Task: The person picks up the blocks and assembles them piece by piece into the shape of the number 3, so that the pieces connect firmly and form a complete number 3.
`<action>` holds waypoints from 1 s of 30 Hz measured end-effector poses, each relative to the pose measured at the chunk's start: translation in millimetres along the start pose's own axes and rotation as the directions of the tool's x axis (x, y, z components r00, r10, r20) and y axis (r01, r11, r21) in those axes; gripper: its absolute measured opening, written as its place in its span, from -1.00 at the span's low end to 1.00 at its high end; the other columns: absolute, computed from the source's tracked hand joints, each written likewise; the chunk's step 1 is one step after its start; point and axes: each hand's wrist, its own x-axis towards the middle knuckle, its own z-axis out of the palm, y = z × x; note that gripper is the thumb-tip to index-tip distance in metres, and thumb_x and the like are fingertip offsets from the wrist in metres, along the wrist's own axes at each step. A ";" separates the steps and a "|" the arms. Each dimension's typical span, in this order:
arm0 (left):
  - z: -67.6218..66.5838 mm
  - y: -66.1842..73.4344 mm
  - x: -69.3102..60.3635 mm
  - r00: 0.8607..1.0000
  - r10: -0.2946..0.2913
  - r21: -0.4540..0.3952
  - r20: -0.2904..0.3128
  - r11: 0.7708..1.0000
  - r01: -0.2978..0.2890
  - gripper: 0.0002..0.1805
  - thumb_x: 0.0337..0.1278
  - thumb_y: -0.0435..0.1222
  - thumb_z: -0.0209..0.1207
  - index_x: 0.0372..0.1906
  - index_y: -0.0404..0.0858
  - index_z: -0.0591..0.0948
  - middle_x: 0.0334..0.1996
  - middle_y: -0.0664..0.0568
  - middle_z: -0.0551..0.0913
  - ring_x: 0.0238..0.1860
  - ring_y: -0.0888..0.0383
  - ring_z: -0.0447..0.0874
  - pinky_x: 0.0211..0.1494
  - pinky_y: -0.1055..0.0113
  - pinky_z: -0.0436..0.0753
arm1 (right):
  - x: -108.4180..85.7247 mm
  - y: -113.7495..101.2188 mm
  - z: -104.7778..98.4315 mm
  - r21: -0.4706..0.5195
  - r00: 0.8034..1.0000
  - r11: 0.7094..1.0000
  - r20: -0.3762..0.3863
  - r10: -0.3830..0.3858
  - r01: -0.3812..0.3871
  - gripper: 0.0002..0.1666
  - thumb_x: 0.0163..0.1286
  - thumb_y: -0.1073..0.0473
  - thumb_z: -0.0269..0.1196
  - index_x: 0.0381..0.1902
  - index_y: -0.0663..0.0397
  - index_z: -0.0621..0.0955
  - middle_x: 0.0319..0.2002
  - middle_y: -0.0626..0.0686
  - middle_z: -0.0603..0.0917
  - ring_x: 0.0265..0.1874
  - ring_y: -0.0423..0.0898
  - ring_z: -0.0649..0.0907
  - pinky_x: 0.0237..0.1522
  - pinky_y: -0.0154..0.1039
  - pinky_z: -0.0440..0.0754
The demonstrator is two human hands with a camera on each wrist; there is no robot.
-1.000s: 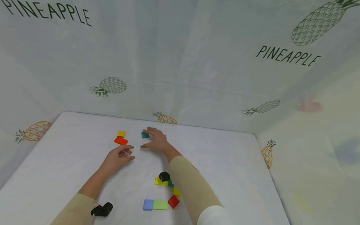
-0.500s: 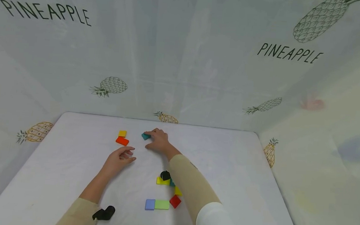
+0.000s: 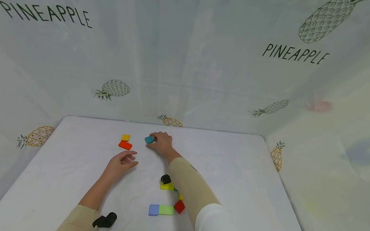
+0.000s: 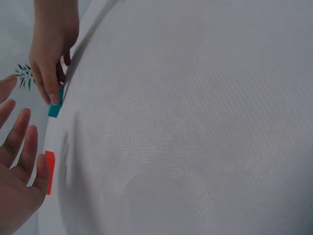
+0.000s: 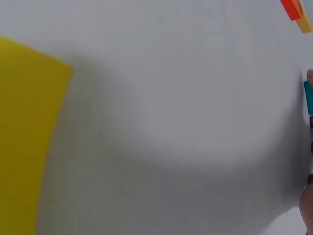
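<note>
In the head view my right hand (image 3: 162, 143) holds a small teal block (image 3: 149, 140) by its fingers near the far side of the table. The left wrist view shows that teal block (image 4: 55, 108) under the right fingertips, close to the cloth. My left hand (image 3: 119, 165) is bare of any object, its fingers loosely bent and spread, just in front of an orange-red block (image 3: 125, 145). Behind the orange-red block, touching or nearly so, lies a yellow block (image 3: 125, 137).
Nearer to me lie a yellow block (image 3: 167, 186), partly under the black wrist camera (image 3: 166, 179), a red block (image 3: 179, 206), a light green block (image 3: 166, 210) and a blue block (image 3: 154, 210) joined end to end. The right sleeve (image 3: 191, 182) covers part of this group.
My right fingers have closed round the teal block, which has turned and tilted slightly. The right arm has shifted a little left. The left hand has stayed nearly still.
</note>
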 end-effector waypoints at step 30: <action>34.0 21.9 -5.3 0.999 0.020 -0.057 0.042 0.998 -0.018 -0.55 0.13 -0.25 0.35 0.14 -0.23 0.59 -0.16 -0.01 0.64 -0.15 0.04 0.58 -0.01 0.15 0.59 | -44.2 33.7 -46.7 0.319 0.990 0.947 0.120 -0.072 0.031 -0.58 0.22 0.02 0.43 0.04 -0.07 0.68 -0.17 -0.15 0.63 -0.11 -0.16 0.53 0.02 -0.28 0.49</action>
